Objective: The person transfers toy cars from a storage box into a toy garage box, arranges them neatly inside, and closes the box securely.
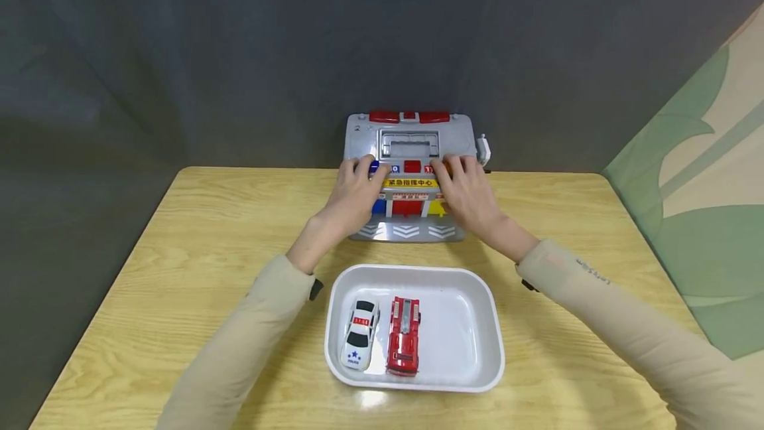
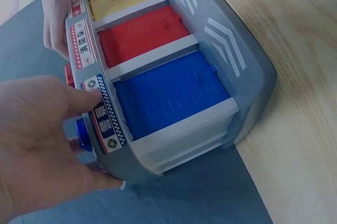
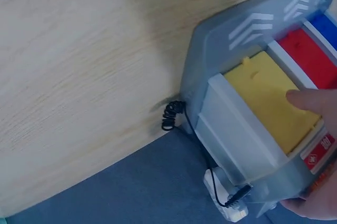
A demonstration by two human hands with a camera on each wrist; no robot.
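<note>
Sitting nearest, the tray (image 1: 485,324) holds a police car (image 1: 360,335) and fire truck (image 1: 404,336). Beyond, both hands grip the garage (image 1: 409,141) at the table's (image 1: 179,251) far edge: left hand (image 1: 353,196), right hand (image 1: 467,194). A shove could tip it off. Only the right wrist view shows its coiled cord (image 3: 171,115).

The head camera is looking forward and down from above the near edge of the tabletop (image 1: 197,231), with the toy station (image 1: 408,144) at 12 o'clock, rather far. The left wrist camera is sitting very near the station's blue door (image 2: 171,92), facing it from the left end. The right wrist camera is viewing the yellow door (image 3: 266,95) closely from the right end. All three views are sharing the station front.
</note>
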